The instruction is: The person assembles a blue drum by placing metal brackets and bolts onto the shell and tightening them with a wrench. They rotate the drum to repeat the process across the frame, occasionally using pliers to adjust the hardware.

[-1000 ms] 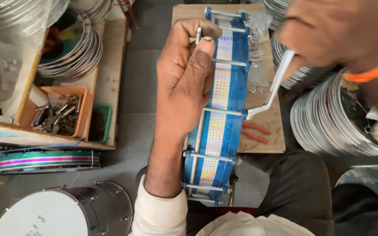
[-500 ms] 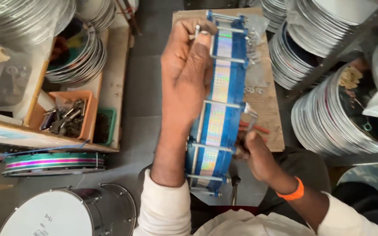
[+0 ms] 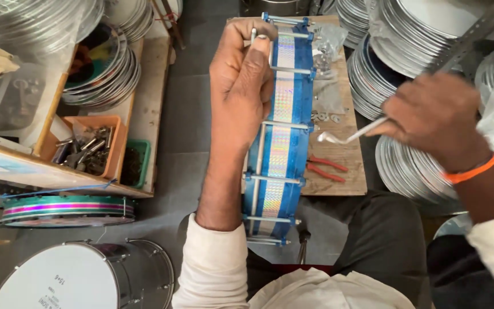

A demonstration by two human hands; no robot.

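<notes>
I'm fitting tension rods on the blue drum [image 3: 281, 131], which stands on edge between my knees against the near edge of the wooden board [image 3: 347, 171]; my left hand [image 3: 241, 86] is pinched on a rod [image 3: 254, 35] at the top rim, and my right hand [image 3: 435, 117] is clenched on a bent metal key [image 3: 347, 136] held over the board's right edge. I reckon the key's tip must meet that rod's head squarely. The drum's far side is hidden, and the bits in the orange tray [image 3: 84, 150] are too small to tell
</notes>
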